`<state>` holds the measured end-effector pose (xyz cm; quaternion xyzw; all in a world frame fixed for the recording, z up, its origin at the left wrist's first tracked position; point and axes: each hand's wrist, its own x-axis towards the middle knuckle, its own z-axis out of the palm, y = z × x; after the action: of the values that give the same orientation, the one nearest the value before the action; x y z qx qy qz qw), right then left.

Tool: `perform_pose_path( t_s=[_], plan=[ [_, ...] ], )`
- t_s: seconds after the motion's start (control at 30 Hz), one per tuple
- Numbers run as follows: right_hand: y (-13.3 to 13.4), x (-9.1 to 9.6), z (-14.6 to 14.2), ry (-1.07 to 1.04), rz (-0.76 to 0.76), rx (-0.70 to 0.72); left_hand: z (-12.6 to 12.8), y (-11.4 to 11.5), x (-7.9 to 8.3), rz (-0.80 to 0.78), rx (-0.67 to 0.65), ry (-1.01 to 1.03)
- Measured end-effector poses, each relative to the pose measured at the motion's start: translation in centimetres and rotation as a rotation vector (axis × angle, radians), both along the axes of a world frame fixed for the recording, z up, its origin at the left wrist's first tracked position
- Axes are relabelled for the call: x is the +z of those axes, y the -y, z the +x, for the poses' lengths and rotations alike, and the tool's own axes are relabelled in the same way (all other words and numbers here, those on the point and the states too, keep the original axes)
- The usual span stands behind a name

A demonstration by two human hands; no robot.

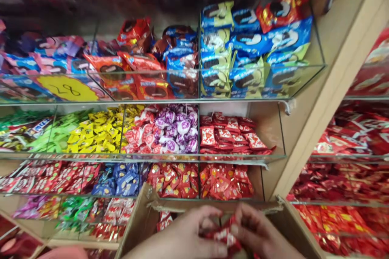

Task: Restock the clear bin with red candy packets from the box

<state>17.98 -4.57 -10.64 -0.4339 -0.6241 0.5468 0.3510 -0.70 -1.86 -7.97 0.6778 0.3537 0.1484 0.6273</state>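
Note:
Both my hands are low in the middle of the view, over an open cardboard box. My left hand and my right hand have their fingers curled round a bunch of small red-and-white candy packets held between them. More of the same red packets lie inside the box. Just above the hands is a clear shelf bin of red-and-gold wrapped sweets.
Tiered clear acrylic bins fill the wall: blue and yellow cookie packs on top, red packets, purple and white sweets, yellow sweets below. A slanted wooden post divides off red packets at right.

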Motion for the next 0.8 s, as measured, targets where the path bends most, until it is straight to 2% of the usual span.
perform_pose_path(
  t_s=[0.07,0.13,0.23,0.37,0.47,0.63,0.73,0.8],
  plan=[
    [-0.3,0.8,0.1,-0.147,-0.007,-0.081,0.6,0.4,0.9,-0.052,0.055,0.098],
    [-0.6,1.4,-0.2,-0.258,0.001,-0.111,1.0,0.7,1.7,-0.093,0.077,0.098],
    [-1.0,1.5,-0.7,-0.245,0.094,-0.152,1.4,0.8,2.1,-0.078,0.088,0.056],
    [-1.4,0.4,-1.1,-0.132,0.285,-0.303,1.5,0.7,2.0,-0.036,0.104,0.083],
    [-1.5,-0.1,-1.0,0.028,0.414,-0.403,1.6,0.7,2.2,0.009,0.112,0.081],
    [-1.6,0.4,-0.7,0.283,0.635,-0.51,1.8,0.9,2.0,0.076,0.125,0.013],
    [-1.3,1.2,-0.2,0.415,0.861,-0.576,1.5,0.7,1.6,0.045,0.217,0.0],
    [-0.8,1.5,0.2,0.479,1.068,-0.601,1.3,0.6,1.4,-0.047,0.311,0.033]
  ],
)
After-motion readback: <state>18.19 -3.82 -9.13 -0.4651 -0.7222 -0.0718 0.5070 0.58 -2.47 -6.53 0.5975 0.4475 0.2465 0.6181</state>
